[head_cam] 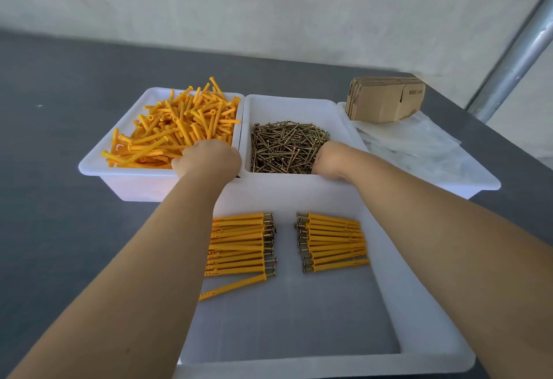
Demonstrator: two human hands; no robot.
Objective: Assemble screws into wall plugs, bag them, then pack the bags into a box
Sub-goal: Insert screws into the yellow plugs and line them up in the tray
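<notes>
Fingers of both hands hidden, grip state unclear. Left hand (209, 158) reaches into yellow wall plugs (179, 127) in far-left white bin (98, 166); right hand (330, 160) into loose screws (284, 146) in middle bin (287, 103). Near tray (419, 318) holds two rows of assembled plugs (332, 242). Far-right tray (478, 182): clear bags (419, 145), flat cardboard boxes (384, 99).
</notes>
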